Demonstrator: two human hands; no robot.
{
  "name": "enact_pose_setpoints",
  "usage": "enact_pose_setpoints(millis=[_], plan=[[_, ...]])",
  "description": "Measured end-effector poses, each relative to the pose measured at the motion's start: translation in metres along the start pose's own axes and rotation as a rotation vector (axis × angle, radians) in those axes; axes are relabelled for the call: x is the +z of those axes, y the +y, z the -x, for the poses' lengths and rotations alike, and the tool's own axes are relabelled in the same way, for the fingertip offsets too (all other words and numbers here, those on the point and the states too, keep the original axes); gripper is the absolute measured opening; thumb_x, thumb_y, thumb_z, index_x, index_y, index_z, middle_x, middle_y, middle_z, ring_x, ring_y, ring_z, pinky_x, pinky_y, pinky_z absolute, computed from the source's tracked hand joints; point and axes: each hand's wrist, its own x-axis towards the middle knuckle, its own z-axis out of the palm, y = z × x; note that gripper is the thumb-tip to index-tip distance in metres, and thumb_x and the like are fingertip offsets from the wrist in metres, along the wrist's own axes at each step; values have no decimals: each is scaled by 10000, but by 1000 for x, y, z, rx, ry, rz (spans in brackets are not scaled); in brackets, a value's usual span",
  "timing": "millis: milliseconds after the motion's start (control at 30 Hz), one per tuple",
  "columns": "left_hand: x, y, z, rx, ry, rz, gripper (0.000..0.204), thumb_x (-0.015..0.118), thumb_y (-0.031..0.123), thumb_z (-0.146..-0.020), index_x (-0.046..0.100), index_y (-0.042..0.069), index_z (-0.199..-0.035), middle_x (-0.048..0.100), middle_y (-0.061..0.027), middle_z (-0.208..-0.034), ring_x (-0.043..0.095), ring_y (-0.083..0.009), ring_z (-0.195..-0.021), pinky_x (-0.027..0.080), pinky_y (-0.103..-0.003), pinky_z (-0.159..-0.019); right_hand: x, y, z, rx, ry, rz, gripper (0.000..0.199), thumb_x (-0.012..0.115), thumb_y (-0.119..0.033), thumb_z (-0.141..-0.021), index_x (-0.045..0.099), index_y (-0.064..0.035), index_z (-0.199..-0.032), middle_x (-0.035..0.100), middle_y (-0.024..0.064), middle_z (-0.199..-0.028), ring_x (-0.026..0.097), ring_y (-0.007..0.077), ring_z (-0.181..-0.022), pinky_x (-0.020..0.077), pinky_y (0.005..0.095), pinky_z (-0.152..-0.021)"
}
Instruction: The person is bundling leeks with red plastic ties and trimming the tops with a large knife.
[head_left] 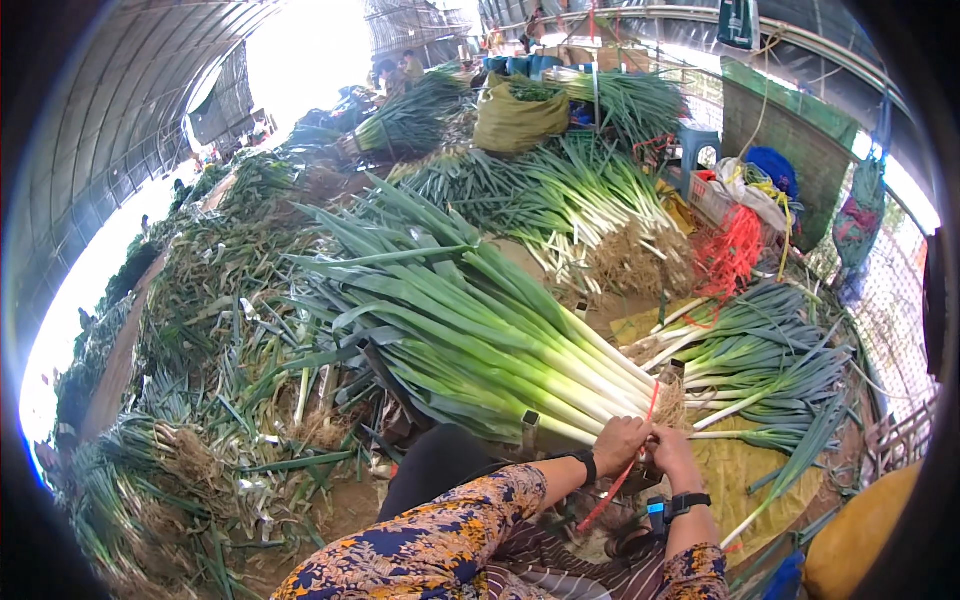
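A large bundle of green onions [500,335] lies in front of me, its leaves fanning to the far left and its white ends near my hands. A thin red plastic tie [654,402] crosses over the white ends by the roots [672,400]. My left hand [620,445] is closed on the tie at the near side of the bundle. Right beside it, nearly touching, my right hand [668,450] is closed on the tie too; its fingertips are partly hidden. A loose tail of the tie [606,500] hangs down below my left hand.
Loose green onions [770,350] lie on yellow sacking [740,480] at the right. Another pile [610,205] lies beyond the bundle. Red plastic strips [738,245] hang near a blue stool [697,150]. Leaf scraps [240,330] cover the ground at left. A metal post [530,425] stands beside the bundle.
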Motion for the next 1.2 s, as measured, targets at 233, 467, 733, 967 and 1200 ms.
enact_pose_setpoints(millis=[233,467,733,967,1200], plan=[[-8,-2,6,5,-32,53,215,571,161,-714,519,141,-922,505,-78,-749,562,-269,-687,445,-386,-589,-3,-9,4,-119,17,-18,208,645,-63,-710,640,-67,-918,632,172,-819,613,316,-789,473,381,-709],[11,0,5,-30,-44,172,143,610,114,-639,560,107,-773,543,-102,-708,562,-300,-673,465,-396,-623,-8,3,5,58,58,92,225,653,-209,-751,604,-14,-852,619,190,-784,605,328,-751,471,401,-675],[-20,-9,-5,-27,13,139,86,609,173,-706,606,116,-772,522,-83,-636,547,-292,-588,431,-402,-531,-12,-17,-11,12,-32,59,224,588,-243,-764,590,-28,-831,609,196,-829,588,359,-820,461,418,-710],[-19,1,4,-105,-17,176,98,663,164,-704,668,110,-785,559,-83,-692,569,-288,-614,462,-389,-562,-3,-1,-4,85,77,248,218,494,-203,-798,603,-27,-865,607,205,-900,594,375,-836,474,450,-726],[-23,4,28,30,-68,153,98,652,144,-665,646,111,-757,533,-76,-663,543,-280,-603,415,-391,-564,-10,26,-15,40,281,223,163,521,-176,-775,627,-74,-845,621,150,-828,607,323,-757,487,415,-691]])
